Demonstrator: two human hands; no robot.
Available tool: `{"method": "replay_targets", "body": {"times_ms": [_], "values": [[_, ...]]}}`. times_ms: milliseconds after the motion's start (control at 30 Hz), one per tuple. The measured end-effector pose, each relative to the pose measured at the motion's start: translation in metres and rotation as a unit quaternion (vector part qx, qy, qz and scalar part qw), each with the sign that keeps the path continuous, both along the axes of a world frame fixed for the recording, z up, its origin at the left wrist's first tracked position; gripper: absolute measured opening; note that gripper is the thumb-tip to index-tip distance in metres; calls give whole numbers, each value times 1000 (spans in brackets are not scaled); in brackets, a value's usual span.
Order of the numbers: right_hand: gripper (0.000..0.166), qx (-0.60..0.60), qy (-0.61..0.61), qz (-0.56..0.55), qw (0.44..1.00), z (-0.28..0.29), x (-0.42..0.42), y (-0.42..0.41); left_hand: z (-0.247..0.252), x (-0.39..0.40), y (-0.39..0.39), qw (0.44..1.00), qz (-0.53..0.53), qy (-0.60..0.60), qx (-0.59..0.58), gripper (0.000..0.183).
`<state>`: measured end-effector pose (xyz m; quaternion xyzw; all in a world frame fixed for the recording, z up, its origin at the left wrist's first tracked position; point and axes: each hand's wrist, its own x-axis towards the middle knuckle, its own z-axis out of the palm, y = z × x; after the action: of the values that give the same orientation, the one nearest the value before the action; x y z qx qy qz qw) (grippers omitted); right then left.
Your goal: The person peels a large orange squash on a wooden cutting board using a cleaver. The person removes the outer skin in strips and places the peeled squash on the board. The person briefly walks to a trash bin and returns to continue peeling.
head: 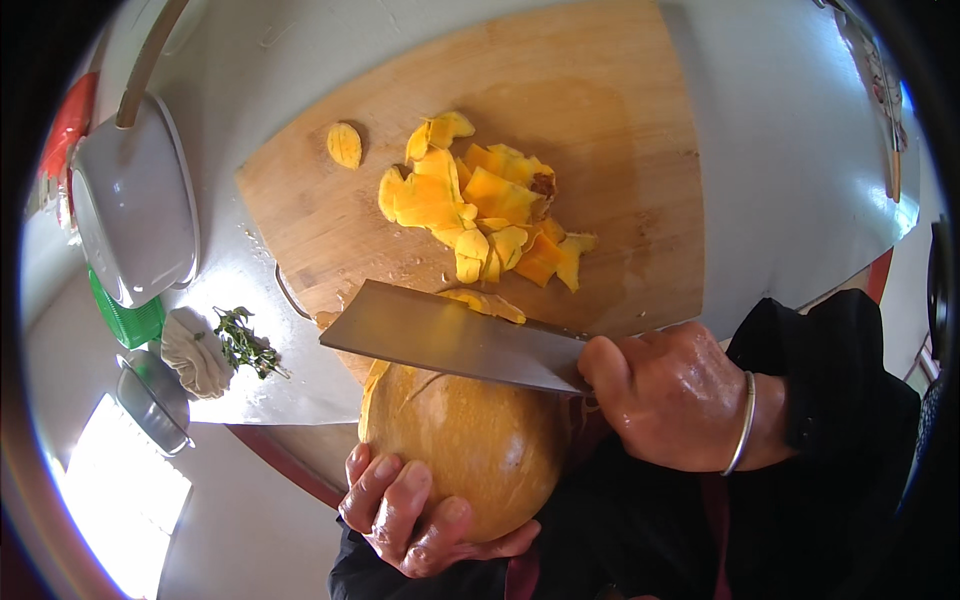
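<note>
A large orange-skinned pumpkin [472, 450] rests in my left hand [420, 517], whose fingers wrap its lower left side near my body. My right hand [667, 397] grips the handle end of a cleaver [457, 341], its broad steel blade pointing left across the pumpkin's top. A strip of cut peel [484, 302] lies just beyond the blade, partly hidden by it. Farther up, a loose pile of yellow-orange pumpkin peel pieces [435, 195] lies on the wooden cutting board [637, 45]. One small oval slice [345, 145] sits apart at the board's left.
Left of the board are a pale plastic basin [135, 202], a green basket [124, 311], a metal bowl [154, 401], a crumpled cloth [191, 356] and green leafy stems [247, 341]. The table's dark red edge [289, 465] runs near my body.
</note>
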<state>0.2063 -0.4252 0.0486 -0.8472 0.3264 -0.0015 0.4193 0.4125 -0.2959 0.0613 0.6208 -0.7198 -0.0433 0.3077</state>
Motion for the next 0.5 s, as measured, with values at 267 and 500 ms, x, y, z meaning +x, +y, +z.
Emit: {"method": "replay_targets", "body": {"times_ms": [267,500], "values": [[20,51,71,41,995,-20,24,-17,-10,0,-10,999,-17,-8,-43,62],[27,210,11,-81,974,-58,1,-35,-20,-5,-1,995,12,32,-99,62]]}}
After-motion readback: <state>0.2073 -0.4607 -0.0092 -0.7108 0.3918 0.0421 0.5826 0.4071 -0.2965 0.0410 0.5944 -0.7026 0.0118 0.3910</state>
